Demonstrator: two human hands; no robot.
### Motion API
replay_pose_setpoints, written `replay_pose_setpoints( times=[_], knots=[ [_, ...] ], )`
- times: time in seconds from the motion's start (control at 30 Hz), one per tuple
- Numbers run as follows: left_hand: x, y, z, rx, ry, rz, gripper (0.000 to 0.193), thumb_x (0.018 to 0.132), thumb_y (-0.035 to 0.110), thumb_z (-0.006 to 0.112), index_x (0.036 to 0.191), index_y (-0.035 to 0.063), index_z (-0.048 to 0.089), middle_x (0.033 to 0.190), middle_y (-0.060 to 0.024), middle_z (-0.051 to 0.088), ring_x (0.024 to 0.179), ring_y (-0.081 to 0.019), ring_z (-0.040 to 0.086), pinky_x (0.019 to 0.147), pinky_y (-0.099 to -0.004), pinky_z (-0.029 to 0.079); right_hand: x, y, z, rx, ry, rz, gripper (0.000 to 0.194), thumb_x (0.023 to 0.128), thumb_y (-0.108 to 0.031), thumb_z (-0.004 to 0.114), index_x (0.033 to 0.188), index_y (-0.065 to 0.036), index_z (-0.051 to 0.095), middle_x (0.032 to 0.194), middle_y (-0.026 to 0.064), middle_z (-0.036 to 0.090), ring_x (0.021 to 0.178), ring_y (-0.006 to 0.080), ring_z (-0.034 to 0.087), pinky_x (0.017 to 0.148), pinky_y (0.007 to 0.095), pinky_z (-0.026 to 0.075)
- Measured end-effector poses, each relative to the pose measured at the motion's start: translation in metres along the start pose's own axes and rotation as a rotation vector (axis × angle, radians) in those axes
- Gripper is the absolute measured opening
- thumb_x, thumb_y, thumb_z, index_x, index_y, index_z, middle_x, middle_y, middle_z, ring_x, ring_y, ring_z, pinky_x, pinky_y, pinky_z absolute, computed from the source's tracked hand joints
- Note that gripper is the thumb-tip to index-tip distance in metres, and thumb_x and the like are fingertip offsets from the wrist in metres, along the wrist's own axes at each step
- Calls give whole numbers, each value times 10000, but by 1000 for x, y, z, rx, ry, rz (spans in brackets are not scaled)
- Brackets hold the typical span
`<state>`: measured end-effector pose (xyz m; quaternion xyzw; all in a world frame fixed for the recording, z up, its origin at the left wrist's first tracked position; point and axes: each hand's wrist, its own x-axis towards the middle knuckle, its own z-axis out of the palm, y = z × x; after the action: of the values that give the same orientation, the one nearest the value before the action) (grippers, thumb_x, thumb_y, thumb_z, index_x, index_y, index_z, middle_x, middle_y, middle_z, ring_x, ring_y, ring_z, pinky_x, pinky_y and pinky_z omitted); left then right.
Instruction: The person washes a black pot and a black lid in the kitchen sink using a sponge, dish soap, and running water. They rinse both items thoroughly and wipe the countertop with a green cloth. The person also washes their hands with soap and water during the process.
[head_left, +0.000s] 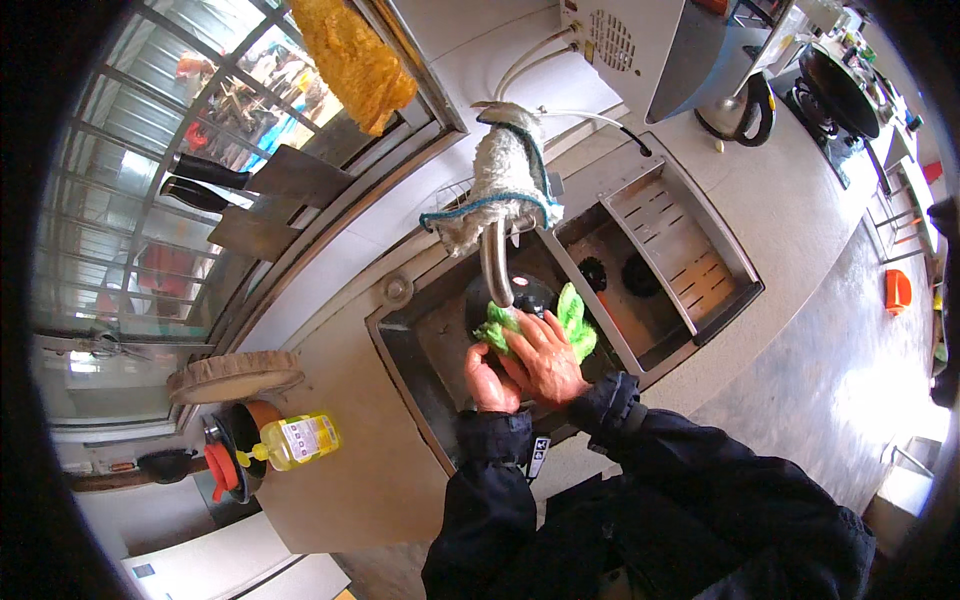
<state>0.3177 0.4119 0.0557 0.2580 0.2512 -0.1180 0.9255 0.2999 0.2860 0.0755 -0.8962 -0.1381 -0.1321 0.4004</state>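
Observation:
Under the curved metal faucet (493, 262), both of my hands are over the left basin of the sink (442, 330). My right hand (551, 364) lies on a bright green cloth (576, 322), which sticks out on both sides of the fingers. Close beside it, my left hand (491, 382) is cupped, its fingertips partly hidden beneath the right hand. Whether it grips something cannot be told. A glossy black round vessel (531, 291) sits in the basin beneath the cloth, largely covered by cloth, hands and faucet. The hands look wet.
A white cloth (499, 172) drapes the faucet. The right basin carries a slotted metal tray (671, 244). On the left counter lies a yellow soap bottle (300, 441), near a round wooden board (232, 377). Two cleavers (296, 176) (255, 232) stand at the window; a wok (836, 90) is far right.

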Motion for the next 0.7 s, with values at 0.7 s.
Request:
replay_pose_setpoints(
  times=[0.7],
  knots=[
    [-26, 15, 13, 150, -12, 161, 490, 974, 378, 580, 1310, 23, 552, 1301, -89, 606, 1169, -242, 590, 1011, -418, 471, -19, 44, 13, 271, 303, 435, 403, 948, -158, 553, 1317, -9, 492, 1303, 234, 506, 1152, 432, 540, 980, 433, 445]
  ],
)
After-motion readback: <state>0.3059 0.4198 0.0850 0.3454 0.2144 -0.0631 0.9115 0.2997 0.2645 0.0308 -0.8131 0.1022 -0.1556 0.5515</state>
